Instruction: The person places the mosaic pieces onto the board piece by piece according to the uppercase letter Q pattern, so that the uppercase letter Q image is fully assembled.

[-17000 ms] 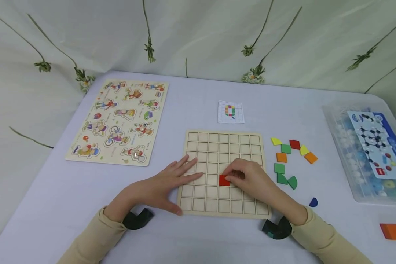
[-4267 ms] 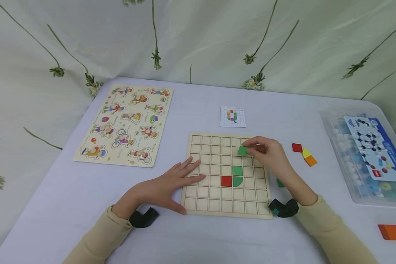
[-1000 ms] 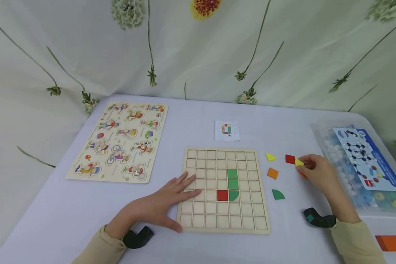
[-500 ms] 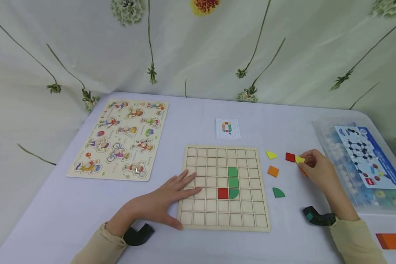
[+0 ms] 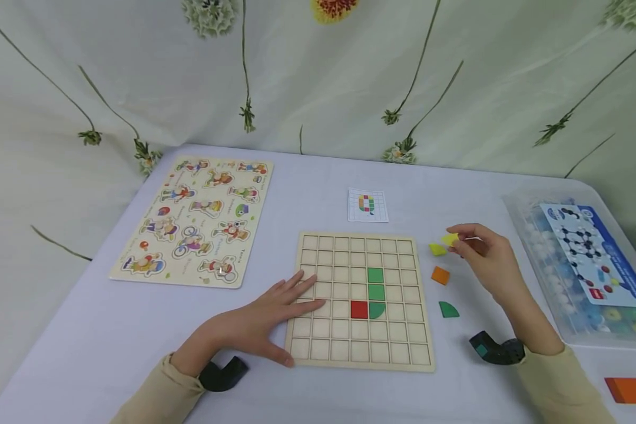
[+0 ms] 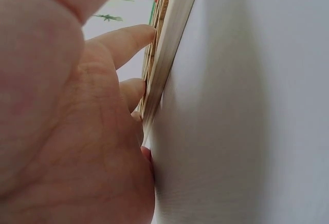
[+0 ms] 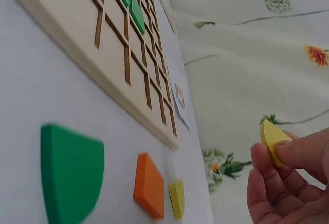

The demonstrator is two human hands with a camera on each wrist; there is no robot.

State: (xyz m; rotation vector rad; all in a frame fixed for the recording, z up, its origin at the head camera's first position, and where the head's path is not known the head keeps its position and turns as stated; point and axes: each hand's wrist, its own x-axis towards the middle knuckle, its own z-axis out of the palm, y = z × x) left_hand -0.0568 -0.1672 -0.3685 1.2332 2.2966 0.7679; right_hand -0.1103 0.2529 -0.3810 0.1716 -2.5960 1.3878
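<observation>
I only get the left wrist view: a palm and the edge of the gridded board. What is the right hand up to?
Observer: The right hand pinches a yellow piece between thumb and fingers.
Operator: All I catch is slivers of red and green. What has been laid in so far?
Observer: The board holds a red square, a green quarter-circle just right of it, and two green squares in line beyond that.
Operator: And what's loose on the far side from me?
Observer: Right of it lie a second yellow piece, an orange square and a loose green quarter-circle; the hand may hide more.
</observation>
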